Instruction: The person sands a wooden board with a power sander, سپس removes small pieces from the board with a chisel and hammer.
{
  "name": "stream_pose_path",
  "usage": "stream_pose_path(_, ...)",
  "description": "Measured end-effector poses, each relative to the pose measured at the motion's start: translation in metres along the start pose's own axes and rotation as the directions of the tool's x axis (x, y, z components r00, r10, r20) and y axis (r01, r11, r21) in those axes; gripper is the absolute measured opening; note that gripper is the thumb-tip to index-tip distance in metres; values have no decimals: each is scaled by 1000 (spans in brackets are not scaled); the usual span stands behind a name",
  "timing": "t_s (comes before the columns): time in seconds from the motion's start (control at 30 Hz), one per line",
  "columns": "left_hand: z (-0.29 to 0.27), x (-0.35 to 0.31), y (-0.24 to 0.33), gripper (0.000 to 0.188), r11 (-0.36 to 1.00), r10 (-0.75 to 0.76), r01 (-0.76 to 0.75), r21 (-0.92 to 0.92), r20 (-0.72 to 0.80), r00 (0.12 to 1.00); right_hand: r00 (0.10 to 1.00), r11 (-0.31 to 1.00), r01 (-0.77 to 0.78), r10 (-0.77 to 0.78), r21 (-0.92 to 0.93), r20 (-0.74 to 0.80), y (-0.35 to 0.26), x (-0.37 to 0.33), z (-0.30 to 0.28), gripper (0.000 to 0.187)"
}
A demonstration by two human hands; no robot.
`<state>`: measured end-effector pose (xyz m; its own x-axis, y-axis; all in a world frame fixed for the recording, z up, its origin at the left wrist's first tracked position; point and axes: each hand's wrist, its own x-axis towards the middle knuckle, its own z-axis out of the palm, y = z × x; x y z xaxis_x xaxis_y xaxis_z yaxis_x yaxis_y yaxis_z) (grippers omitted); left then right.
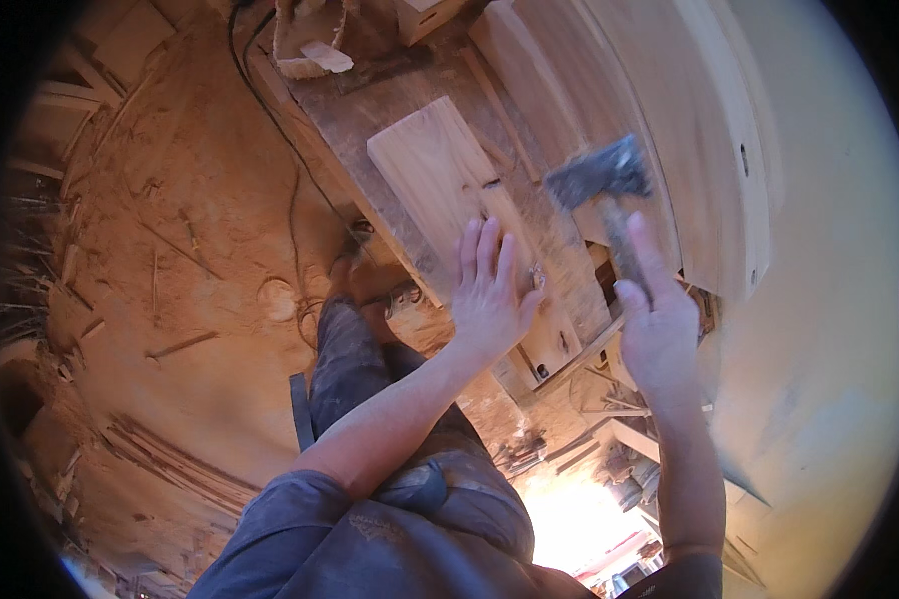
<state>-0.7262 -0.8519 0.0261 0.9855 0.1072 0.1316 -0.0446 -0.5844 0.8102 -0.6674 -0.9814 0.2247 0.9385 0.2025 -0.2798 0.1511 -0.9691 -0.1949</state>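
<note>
My left hand lies with fingers stretched over a pale wooden board, pressing on its surface. The board rests on a worn wooden workbench and has dark holes or knots, some near its lower end. Beside my thumb is a small shiny bit, too small to name. My right hand grips the handle of a hammer. Its broad grey metal head is raised to the right of the board and blurred, apart from the wood.
Large planed wooden panels lean along the bench's right side, by a pale wall. A black cable runs down at the left. Sawdust and wood strips cover the floor. Curled shavings lie at the far end.
</note>
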Motion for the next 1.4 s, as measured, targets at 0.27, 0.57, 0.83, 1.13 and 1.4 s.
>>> stream_pose_path(0.27,1,-3,-6,93,1000,17,-17,-9,-19,1000,929,964,-157,218,-215,299,-24,21,-33,62)
stream_pose_path(0.57,-1,-1,-4,96,999,22,-21,-36,10,1000,914,967,-36,135,-254,383,-2,7,-16,62)
stream_pose_path(0.83,0,2,-6,95,1000,-4,4,4,21,1000,994,987,5,12,158,-106,-29,30,-37,61)
stream_pose_path(1.13,1,1,-10,97,999,-39,40,-16,74,997,760,888,-54,333,-457,558,-49,44,-36,63)
stream_pose_path(1.4,-2,1,-5,98,998,-26,30,-62,65,998,976,973,218,-218,-83,10,-8,11,-6,63)
